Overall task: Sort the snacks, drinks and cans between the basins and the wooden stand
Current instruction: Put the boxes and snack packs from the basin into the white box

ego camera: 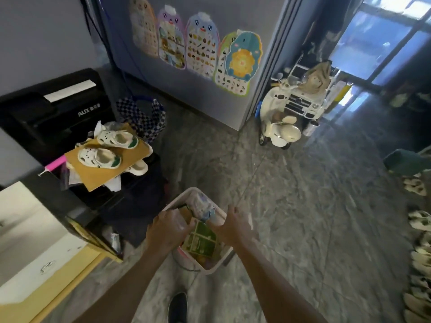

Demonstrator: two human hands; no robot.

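Observation:
A pale plastic basin (211, 268) hangs above the floor in front of me, carried between both hands. My left hand (168, 227) grips its left rim and my right hand (231, 226) grips its right rim. Inside lie a green snack packet (200, 241), a pale wrapped pack (201, 205) at the far end and some small items underneath that are too blurred to name. The wooden stand is not in view.
A dark cabinet (130, 197) at left carries a cardboard sheet (102, 169) with white sandals (99, 157). A black appliance (53, 113) sits behind it. A toy scooter (279, 127) and toy car (305, 103) stand at back right. Shoes (419, 252) line the right edge.

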